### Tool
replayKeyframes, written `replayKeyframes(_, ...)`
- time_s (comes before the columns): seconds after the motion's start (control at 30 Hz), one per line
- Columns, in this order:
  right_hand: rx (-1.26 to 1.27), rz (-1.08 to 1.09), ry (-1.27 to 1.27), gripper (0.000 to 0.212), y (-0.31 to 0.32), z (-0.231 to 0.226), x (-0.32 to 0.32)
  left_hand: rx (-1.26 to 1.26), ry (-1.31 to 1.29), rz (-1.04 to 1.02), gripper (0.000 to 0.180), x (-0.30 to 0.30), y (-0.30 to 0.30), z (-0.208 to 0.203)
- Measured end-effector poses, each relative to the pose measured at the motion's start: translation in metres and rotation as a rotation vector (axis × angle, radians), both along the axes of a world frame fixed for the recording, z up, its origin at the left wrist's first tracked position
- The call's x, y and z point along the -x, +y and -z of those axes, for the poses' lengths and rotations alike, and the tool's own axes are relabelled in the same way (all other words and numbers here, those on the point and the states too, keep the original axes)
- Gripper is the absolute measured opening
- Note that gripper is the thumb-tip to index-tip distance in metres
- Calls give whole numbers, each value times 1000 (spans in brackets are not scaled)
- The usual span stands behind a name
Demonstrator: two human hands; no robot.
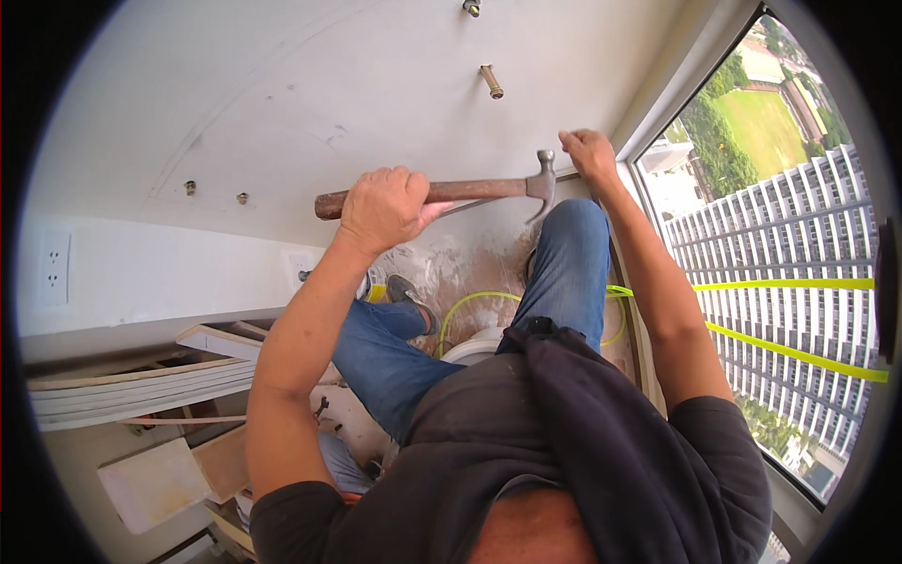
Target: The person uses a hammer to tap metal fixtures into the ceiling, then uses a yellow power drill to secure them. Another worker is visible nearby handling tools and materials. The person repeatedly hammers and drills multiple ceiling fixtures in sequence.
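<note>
My left hand (387, 209) is wrapped round the wooden handle of a claw hammer (489, 188). The hammer lies roughly level in front of the white wall, its metal head pointing right. A thin grey metal piece (462, 207) shows just under the handle; its kind is unclear. My right hand (588, 154) is raised near the window frame with its fingers curled together, and whatever they may hold is hidden. Above and between the hands, a brass-coloured anchor bolt (491, 83) sticks out of the wall. Another bolt (472, 8) shows at the top edge.
Two short bolts (190, 188) project from the wall at left, above a socket plate (56, 269). A large window (752, 244) runs along the right. Boards and trim (141, 390) are stacked at lower left. A yellow-green hose (470, 299) curves over the dusty floor.
</note>
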State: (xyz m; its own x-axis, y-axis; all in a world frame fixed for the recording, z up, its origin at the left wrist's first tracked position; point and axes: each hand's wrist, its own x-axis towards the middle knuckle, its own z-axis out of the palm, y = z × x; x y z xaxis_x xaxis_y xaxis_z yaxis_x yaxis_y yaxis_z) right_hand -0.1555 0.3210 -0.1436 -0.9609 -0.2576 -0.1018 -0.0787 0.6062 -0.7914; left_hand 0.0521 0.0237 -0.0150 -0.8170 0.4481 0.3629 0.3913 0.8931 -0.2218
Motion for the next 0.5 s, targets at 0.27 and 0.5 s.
replayKeyframes(0.27, -285, 38, 168, 52, 42, 33, -103, 41, -11, -308, 50, 12, -15, 1)
replayKeyframes(0.5, -318, -2, 114, 52, 40, 33, -93, 36, 0, 171, 49, -1, 18, -21)
